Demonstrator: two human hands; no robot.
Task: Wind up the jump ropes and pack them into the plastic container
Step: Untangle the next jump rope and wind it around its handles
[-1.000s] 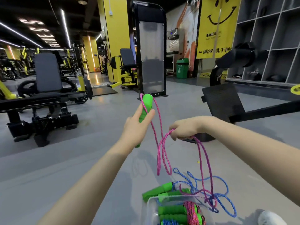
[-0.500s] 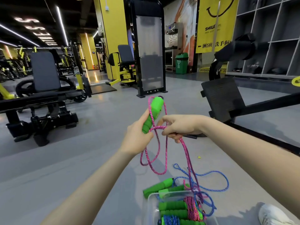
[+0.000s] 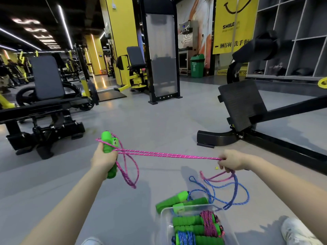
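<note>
My left hand (image 3: 104, 160) grips the two green handles (image 3: 108, 147) of a pink jump rope (image 3: 168, 154), held upright, with a pink loop hanging below it. My right hand (image 3: 231, 160) pinches the same pink rope and holds it taut, stretched level between both hands. More pink rope trails from the right hand down to the floor. A clear plastic container (image 3: 163, 220) at the bottom centre holds wound ropes with green handles, one pink and one blue. A loose blue jump rope (image 3: 235, 191) lies beside it, its green handles (image 3: 177, 200) against the container's far rim.
A black weight bench (image 3: 44, 110) stands at left and a black machine frame with a footplate (image 3: 242, 105) at right. Grey floor spreads between them. White shoes (image 3: 297, 230) show at the bottom edge, right and centre.
My right hand has swung away to the right, pulling the pink rope taut and level. My left hand has shifted left and lower, and a second green handle now shows in it.
</note>
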